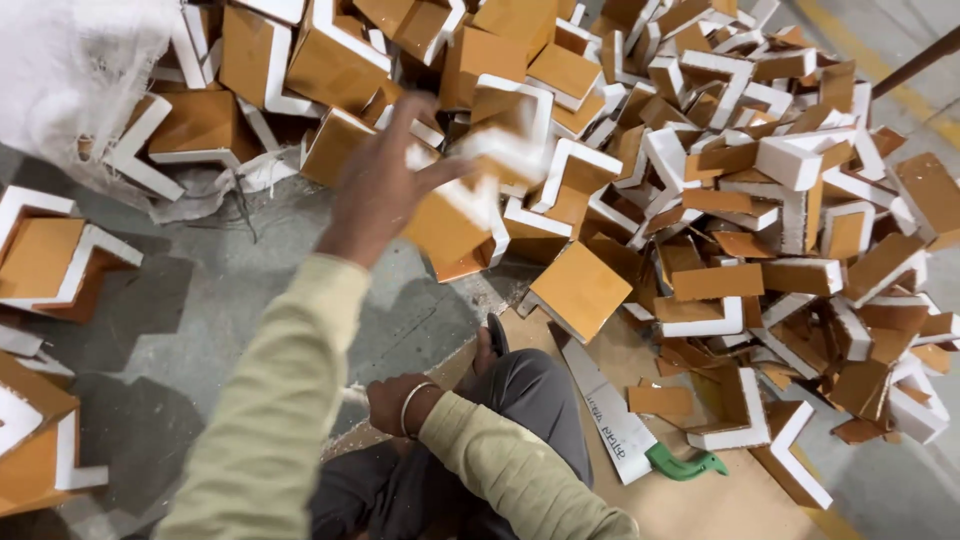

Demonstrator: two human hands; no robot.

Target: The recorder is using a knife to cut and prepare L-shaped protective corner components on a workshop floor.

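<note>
Grey concrete floor (200, 300), heaped brown-and-white corner pieces (700, 200), white mesh sack (70, 70)

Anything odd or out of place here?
Yes. The corner pieces lie in a jumbled heap on the floor, some torn. A green-handled tool lies among loose scraps. The left hand holds a blurred piece.

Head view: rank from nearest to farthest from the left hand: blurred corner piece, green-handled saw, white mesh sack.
From the left hand:
1. Blurred corner piece, at its fingertips, just right.
2. White mesh sack, upper left.
3. Green-handled saw, lower right, on the cardboard.
</note>
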